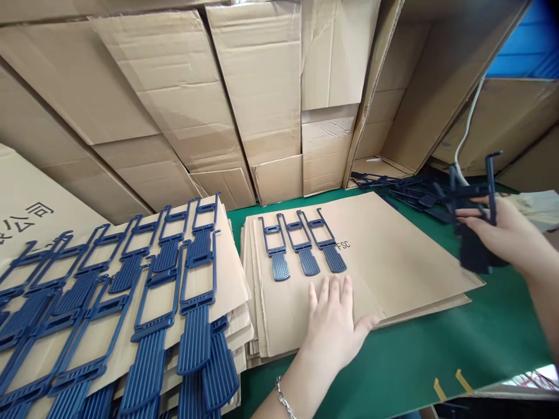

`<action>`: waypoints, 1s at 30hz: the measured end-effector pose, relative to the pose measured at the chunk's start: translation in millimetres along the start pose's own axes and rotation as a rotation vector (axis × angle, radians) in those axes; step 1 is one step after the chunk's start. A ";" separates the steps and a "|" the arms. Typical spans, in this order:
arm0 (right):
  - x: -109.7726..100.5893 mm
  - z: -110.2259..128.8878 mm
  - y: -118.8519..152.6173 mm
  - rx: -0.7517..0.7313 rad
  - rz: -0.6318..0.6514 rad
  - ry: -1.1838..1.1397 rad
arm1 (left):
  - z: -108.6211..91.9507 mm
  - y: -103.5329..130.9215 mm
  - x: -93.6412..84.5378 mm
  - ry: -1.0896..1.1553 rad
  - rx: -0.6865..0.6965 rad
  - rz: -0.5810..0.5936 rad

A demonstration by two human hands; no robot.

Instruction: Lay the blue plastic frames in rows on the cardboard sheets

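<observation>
My left hand (329,329) lies flat with its fingers stretched out on a cardboard sheet (402,250), which tops a short stack. Just beyond its fingertips, three dark blue plastic frames with ribbed paddle ends (308,262) are laid side by side in a row. At the right, my right hand (502,233) is closed around several dark blue plastic frames (476,250), lifted over the table and a little blurred. Behind them, a loose pile of similar frames (414,192) rests at the mouth of a cardboard box.
A taller cardboard stack (238,291) at the left bears rows of the same blue frames. Cardboard boxes (262,87) form a wall at the back. A white cable (469,122) hangs at the right. Two yellow strips (463,381) mark the near edge of the green tabletop (437,349).
</observation>
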State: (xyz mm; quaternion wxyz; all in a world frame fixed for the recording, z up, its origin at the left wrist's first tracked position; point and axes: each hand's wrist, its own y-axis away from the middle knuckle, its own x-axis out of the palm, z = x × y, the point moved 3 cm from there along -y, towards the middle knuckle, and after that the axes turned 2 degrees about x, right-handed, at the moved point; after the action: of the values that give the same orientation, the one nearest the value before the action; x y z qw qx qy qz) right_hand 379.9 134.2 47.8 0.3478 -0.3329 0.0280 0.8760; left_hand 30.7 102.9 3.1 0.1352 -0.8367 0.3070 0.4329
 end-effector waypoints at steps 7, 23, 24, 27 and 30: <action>77.2 86.0 160.7 0.002 0.618 -0.769 | -16.0 1.6 -7.7 1.065 0.037 -0.025; 65.0 45.3 128.3 0.282 0.124 -0.845 | 9.7 -11.4 -13.2 1.468 -0.185 -0.485; 63.3 40.8 120.8 0.218 0.065 -0.733 | 9.5 -11.4 -13.2 1.476 -0.183 -0.482; 68.9 37.9 102.3 -0.007 -0.013 -0.205 | 7.6 -11.7 -10.1 1.493 -0.196 -0.440; 88.2 49.7 94.9 -0.171 0.016 0.199 | 6.0 -12.1 -6.3 1.519 -0.205 -0.378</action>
State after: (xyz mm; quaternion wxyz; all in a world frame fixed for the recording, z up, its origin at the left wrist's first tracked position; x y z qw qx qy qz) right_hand 245.0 128.5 15.9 0.3068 -0.4463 -0.0100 0.8406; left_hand 31.7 117.7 4.2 -0.1179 -0.9497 0.1263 -0.2611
